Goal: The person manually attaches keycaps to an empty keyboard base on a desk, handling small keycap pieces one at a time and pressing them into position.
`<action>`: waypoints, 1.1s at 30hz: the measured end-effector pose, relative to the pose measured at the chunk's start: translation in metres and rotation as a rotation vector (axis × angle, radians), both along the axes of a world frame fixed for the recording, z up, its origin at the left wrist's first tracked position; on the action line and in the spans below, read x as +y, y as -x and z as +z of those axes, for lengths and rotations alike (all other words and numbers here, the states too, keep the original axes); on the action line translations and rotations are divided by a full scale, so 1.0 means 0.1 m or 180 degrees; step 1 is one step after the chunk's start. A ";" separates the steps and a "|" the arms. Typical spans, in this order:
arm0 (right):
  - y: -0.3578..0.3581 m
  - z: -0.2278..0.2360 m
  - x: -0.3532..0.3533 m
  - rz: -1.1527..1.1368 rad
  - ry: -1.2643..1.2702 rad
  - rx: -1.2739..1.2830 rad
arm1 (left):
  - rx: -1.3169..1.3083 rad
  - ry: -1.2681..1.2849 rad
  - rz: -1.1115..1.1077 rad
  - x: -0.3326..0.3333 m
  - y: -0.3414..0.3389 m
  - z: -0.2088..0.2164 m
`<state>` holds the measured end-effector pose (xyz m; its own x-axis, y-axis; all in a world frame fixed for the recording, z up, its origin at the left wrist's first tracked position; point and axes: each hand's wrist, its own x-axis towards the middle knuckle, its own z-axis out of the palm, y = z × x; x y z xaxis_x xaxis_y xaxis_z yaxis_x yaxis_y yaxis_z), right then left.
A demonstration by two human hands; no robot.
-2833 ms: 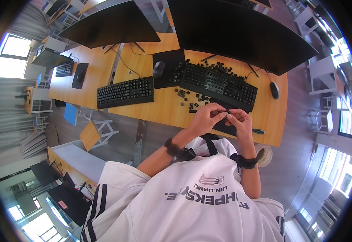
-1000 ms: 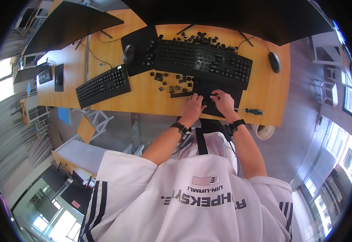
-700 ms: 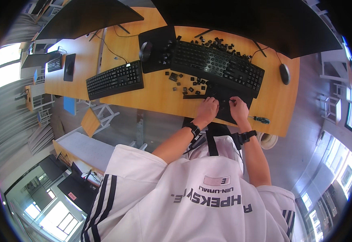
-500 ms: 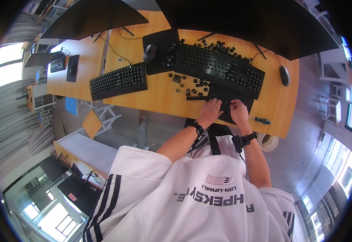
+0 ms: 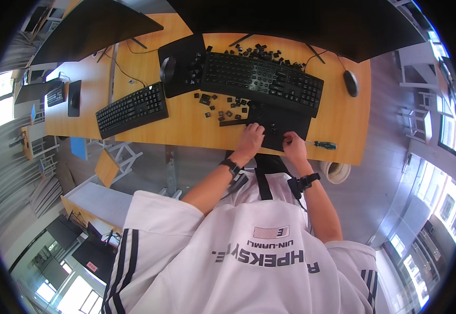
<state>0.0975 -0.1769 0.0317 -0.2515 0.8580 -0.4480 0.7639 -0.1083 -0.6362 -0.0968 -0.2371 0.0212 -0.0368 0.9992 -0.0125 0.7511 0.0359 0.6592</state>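
Observation:
My left hand (image 5: 251,140) lies on the near left part of a black mat (image 5: 297,125), its fingers stretched out and loosely bent. At the mat's near right side, my right hand (image 5: 295,147) is closed in a pinch. Whatever sits between those fingertips is too small and dark to name. Several small dark pieces (image 5: 274,128) lie on the mat between the hands. Beyond it stands a black keyboard (image 5: 262,78), many of its keycaps off on the left and middle. A screwdriver (image 5: 325,145) with a dark green handle lies just right of my right hand.
Loose black keycaps (image 5: 229,113) are scattered left of the mat and behind the keyboard. A second keyboard (image 5: 132,109) sits to the left, near a mouse (image 5: 168,69) on a mouse pad (image 5: 183,83). Another mouse (image 5: 350,83) is at right. Large monitors (image 5: 301,23) line the back.
The whole view has shifted, so the desk appears further left. My hands have drawn slightly apart and nearer to my body. Small pieces between them now show more plainly.

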 end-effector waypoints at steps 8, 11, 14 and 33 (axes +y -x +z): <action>0.23 -0.01 0.13 0.0685 -0.0552 -0.0538 | -0.0331 0.0405 0.0593 -0.16 0.14 0.19; 0.21 0.05 0.20 0.0772 -0.0510 -0.0557 | -0.0771 0.1001 0.0717 -0.11 0.15 0.30; 0.18 0.13 0.28 0.0839 -0.0403 -0.0467 | -0.1084 0.1294 0.0680 0.01 0.17 0.37; 0.45 -0.03 0.26 0.2631 -0.1247 -0.0864 | -0.1194 0.1605 0.1190 0.02 0.13 0.49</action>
